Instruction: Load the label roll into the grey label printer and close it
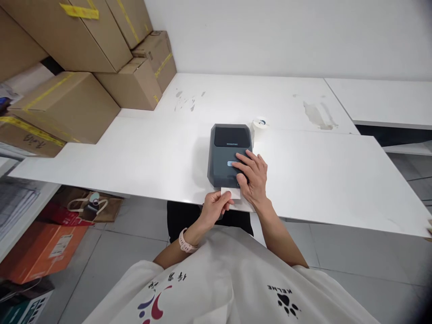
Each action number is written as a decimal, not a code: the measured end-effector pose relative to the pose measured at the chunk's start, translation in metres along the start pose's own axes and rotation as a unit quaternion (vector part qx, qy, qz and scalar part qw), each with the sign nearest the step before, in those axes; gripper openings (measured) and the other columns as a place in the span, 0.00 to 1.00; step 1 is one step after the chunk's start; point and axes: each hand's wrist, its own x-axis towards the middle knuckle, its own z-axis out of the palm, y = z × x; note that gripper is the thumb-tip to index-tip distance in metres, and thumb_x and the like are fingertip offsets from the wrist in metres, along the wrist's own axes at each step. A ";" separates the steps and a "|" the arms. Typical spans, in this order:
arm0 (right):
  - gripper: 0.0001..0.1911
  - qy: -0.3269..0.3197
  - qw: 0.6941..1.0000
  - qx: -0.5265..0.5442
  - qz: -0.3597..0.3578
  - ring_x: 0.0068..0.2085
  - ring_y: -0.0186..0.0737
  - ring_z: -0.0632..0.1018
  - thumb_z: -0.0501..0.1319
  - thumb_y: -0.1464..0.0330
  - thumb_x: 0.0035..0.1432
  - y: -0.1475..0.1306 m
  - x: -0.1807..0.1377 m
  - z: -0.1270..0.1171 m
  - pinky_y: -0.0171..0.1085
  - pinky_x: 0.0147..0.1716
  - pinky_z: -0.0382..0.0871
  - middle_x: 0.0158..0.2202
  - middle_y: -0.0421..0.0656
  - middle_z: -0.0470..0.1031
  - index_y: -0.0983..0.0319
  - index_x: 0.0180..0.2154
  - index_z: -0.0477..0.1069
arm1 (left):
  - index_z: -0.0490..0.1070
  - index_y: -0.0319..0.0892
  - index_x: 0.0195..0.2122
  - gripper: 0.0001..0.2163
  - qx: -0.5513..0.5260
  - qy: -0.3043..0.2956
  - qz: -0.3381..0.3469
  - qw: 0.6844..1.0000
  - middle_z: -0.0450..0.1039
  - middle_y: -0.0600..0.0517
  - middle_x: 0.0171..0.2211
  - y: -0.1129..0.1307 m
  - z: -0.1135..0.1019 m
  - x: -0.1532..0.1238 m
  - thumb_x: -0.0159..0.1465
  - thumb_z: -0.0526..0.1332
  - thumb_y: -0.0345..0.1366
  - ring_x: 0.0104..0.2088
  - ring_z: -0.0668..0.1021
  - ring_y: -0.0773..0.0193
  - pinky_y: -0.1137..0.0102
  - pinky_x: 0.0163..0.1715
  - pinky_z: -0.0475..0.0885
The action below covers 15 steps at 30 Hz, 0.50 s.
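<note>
A dark grey label printer (221, 173) stands near the front edge of the white table. From its front slot comes a white paper label (235, 192). My left hand (215, 208) pinches this label between thumb and fingers. Spread over the printer's top, my right hand (254, 176) has a fingertip at the pale blue button (231, 164) and its thumb near the front edge. A roll of white labels (259, 125) sits just behind the printer's right side.
Stacked cardboard boxes (64, 105) with yellow tape fill the table's left end. A white wall (286, 38) runs behind the white table (162, 153). Below on the left are an orange box (43, 252) and a paper bag (111, 209). An open gap (388, 135) shows at the right.
</note>
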 end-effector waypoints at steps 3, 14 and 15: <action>0.11 -0.024 0.998 -0.051 -0.009 0.67 0.50 0.70 0.56 0.63 0.70 0.000 0.003 -0.003 0.56 0.71 0.47 0.58 0.41 0.80 0.53 0.47 0.76 | 0.77 0.39 0.24 0.24 0.031 -0.003 0.014 0.999 0.68 0.55 0.18 -0.006 -0.002 -0.001 0.62 0.64 0.57 0.19 0.66 0.72 0.72 0.22 0.60; 0.30 0.061 0.995 0.075 0.008 0.72 0.55 0.62 0.41 0.46 0.72 -0.009 0.018 -0.010 0.60 0.68 0.60 0.71 0.46 0.60 0.47 0.68 0.57 | 0.74 0.44 0.22 0.25 0.002 0.206 0.200 0.958 0.63 0.54 0.18 0.019 -0.035 0.015 0.70 0.54 0.53 0.21 0.66 0.68 0.69 0.24 0.62; 0.31 0.078 0.994 0.076 0.007 0.72 0.55 0.61 0.40 0.45 0.72 -0.009 0.034 -0.012 0.61 0.68 0.59 0.71 0.46 0.59 0.47 0.68 0.56 | 0.74 0.44 0.24 0.23 0.008 0.215 0.212 0.953 0.65 0.54 0.20 0.024 -0.039 0.023 0.70 0.54 0.52 0.22 0.67 0.68 0.70 0.26 0.63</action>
